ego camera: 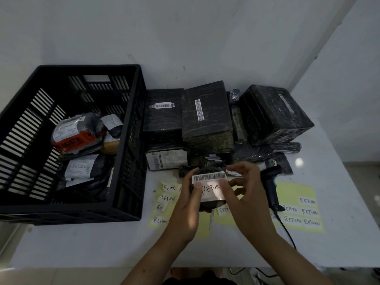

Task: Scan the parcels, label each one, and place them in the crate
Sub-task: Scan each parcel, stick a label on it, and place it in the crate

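Crate (125,140) at left on table (82,243), parcels (205,116) stacked to its right, scanner (271,186) nearer, on label sheets (298,202) at right.

The left hand (188,204) and right hand (242,194) cover most of the small dark parcel (207,205) and the inner ends of the yellow label sheets (292,190) near the desk's (102,243) front edge. The crate's (88,67) left corner is cut off by the picture's edge. The print on the barcode label (209,177) is too small to read.
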`<state>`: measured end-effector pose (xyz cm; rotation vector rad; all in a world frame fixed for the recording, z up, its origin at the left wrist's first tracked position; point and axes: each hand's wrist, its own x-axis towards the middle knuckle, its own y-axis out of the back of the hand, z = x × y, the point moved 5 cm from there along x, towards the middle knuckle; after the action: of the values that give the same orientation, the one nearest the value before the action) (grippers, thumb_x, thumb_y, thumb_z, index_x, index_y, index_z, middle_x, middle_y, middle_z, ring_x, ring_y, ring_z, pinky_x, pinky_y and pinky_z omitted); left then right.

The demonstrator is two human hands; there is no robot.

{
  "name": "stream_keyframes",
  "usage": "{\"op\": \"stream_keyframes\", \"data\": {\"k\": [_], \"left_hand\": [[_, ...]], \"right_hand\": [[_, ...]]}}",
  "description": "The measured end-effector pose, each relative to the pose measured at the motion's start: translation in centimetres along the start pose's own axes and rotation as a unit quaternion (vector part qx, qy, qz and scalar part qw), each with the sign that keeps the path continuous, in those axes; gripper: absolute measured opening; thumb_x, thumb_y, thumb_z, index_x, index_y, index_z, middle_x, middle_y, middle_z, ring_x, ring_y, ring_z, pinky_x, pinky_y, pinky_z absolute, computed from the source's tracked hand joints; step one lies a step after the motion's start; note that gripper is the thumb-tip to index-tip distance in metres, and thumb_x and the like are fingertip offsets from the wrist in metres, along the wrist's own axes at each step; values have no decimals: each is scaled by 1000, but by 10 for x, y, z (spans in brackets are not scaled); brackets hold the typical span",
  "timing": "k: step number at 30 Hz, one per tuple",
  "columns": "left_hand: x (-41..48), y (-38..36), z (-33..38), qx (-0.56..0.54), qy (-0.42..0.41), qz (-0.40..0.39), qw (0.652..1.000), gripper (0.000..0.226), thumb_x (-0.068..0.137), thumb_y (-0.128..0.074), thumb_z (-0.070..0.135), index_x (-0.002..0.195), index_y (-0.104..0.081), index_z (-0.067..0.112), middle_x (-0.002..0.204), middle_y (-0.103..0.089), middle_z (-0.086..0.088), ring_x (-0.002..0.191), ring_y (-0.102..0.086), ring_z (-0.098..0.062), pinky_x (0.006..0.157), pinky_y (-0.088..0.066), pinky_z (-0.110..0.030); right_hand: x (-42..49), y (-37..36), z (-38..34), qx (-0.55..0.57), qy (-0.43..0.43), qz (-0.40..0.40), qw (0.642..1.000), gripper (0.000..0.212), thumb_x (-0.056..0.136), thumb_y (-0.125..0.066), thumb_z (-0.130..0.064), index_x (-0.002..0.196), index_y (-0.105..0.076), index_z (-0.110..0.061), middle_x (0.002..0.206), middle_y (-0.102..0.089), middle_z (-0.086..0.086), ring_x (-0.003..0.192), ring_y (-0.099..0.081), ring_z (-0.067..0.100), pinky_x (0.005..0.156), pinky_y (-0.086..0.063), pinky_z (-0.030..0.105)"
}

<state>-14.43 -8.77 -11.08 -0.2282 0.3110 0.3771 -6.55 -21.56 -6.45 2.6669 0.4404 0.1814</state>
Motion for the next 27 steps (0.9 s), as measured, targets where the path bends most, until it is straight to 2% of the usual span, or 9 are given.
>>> {"op": "stream_keyframes", "data": {"k": [2, 4, 10, 13, 16, 19, 22, 25, 27], "left_hand": [[1, -3, 3, -8, -6, -4, 1000, 54, 89, -44, 60, 142, -39, 52, 138, -55, 12, 111, -67, -14, 90, -57, -34], [0, -5, 9, -14, -19, -8, 1000, 52, 92, -48, 51, 143, -41, 44, 131, -61, 12, 108, -69, -13, 84, -57, -29], [3, -12, 13, 26, -38, 1, 999, 46, 102, -50, 36, 146, -39, 35, 126, -65, 14, 108, -69, -5, 83, -56, -23], [3, -14, 9, 49, -41, 7, 998, 42, 103, -41, 42, 145, -38, 38, 126, -63, 13, 106, -68, -5, 83, -55, -24], [2, -19, 11, 58, -56, 16, 997, 39, 103, -38, 41, 142, -39, 37, 118, -65, 12, 100, -69, -7, 77, -54, -22], [3, -20, 13, 38, -55, 34, 997, 39, 100, -50, 34, 138, -44, 33, 115, -69, 9, 100, -72, -10, 75, -57, -23], [7, -21, 15, 51, -57, 46, 996, 43, 101, -57, 29, 142, -45, 29, 123, -70, 4, 106, -71, -9, 80, -58, -24], [9, -28, 13, 57, -56, 59, 995, 31, 106, -44, 28, 137, -47, 30, 117, -69, 4, 98, -71, -6, 72, -56, -21], [11, -32, 10, 69, -57, 70, 994, 34, 104, -38, 39, 136, -47, 33, 117, -68, 6, 101, -70, -6, 77, -55, -22]], "right_hand": [[0, -3, 2, -9, 1, -30, 1000, 39, 95, -53, -43, 131, -44, -32, 119, -59, -24, 94, -63, 0, 65, -56, 26], [-1, -5, 3, 8, -11, -62, 998, 43, 94, -46, -50, 135, -48, -35, 118, -63, -22, 96, -65, -1, 68, -57, 23], [0, -8, 2, 21, -9, -100, 995, 21, 98, -53, -39, 117, -57, -47, 101, -68, -28, 89, -68, -2, 65, -52, 13], [2, -6, 7, 14, -21, -103, 994, 19, 101, -47, -37, 115, -60, -40, 88, -70, -19, 74, -67, 1, 57, -45, 11], [3, -4, 11, 5, -28, -101, 995, 32, 100, -37, -45, 118, -61, -34, 81, -68, -15, 66, -64, 6, 54, -43, 14], [5, -4, 13, 23, -33, -105, 994, 29, 102, -41, -39, 120, -62, -32, 85, -69, -15, 70, -65, 4, 55, -44, 13], [8, -3, 15, 36, -34, -112, 992, 22, 102, -51, -31, 118, -64, -32, 91, -71, -20, 78, -68, -1, 59, -46, 10], [11, 2, 18, 26, -29, -115, 993, 24, 102, -45, -38, 117, -63, -35, 84, -70, -15, 70, -66, 4, 53, -46, 17], [14, 5, 23, 13, -28, -113, 993, 28, 99, -37, -47, 113, -61, -43, 84, -69, -12, 68, -65, 9, 56, -52, 32]]}}
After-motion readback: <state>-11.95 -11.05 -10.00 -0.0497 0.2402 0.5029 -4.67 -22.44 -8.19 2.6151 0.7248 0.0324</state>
